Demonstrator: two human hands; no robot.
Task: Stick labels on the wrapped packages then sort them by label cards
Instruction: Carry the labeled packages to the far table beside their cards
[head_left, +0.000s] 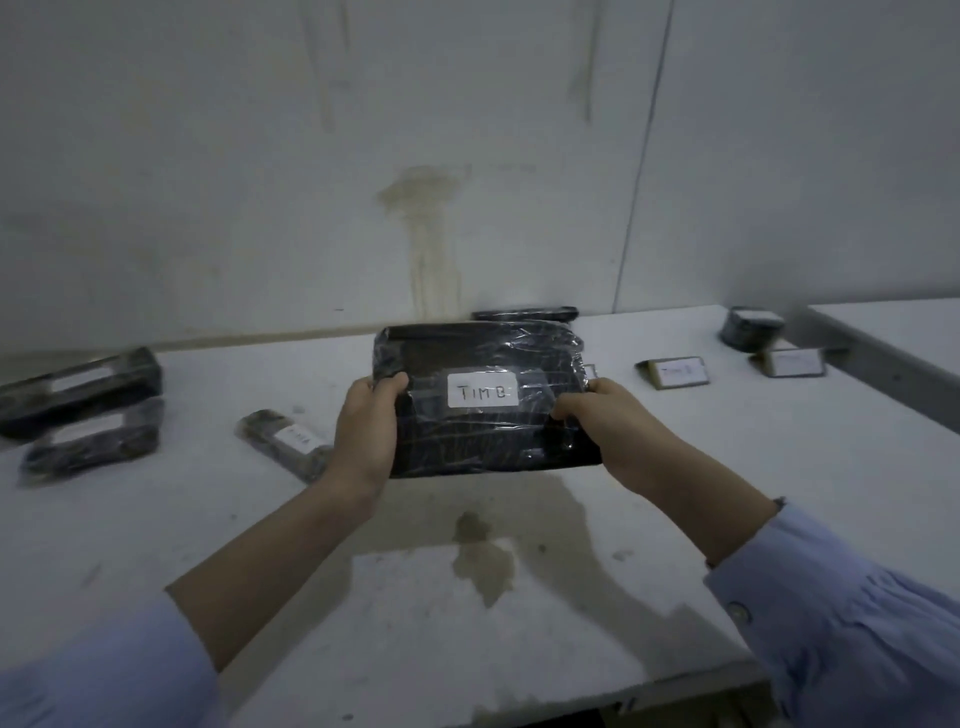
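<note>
My left hand (363, 431) and right hand (597, 421) grip the sides of the black wrapped package (483, 400), held above the table (779, 467) with its label (483, 388) on, so sorting comes next: I'd carry it right toward the label card (675, 371) that seems to match

A white tabletop (675, 467) fills the lower view, with a brownish stain (485, 561) at 6 o'clock. Behind it rises a pale wall (234, 182), streaked by a yellowish drip mark (428, 234) at 12 o'clock. At 3 o'clock sits what may be a second tabletop (904, 338).
</note>
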